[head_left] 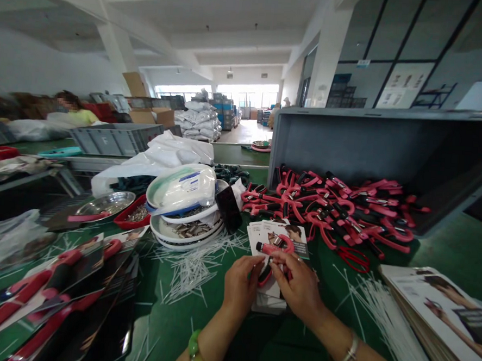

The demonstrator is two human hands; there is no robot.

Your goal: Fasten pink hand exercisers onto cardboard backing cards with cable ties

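Observation:
A plier-like pink-and-black hand tool (pixel 266 248) lies on a stack of printed cards (pixel 271 303) right in front of me. My left hand (pixel 239 283) is closed, thumb and fingertips pinched at the tool's dark handle. Facing it, my right hand (pixel 297 288) is also closed, with its fingertips pressed together over the tool's near part. What sits in the right fingertips is too small and covered to name. Loose white cable ties (pixel 190 272) are scattered left of the cards, and another bundle of cable ties (pixel 386 314) lies to the right.
A tipped grey crate (pixel 376 113) spills many pink-and-black tools (pixel 345 208) behind the cards. More printed cards (pixel 441 307) are stacked at right. Stacked white bowls (pixel 188 237), a black phone (pixel 228 209) and carded tools (pixel 55 283) stand left. Another person (pixel 79 113) is at far left.

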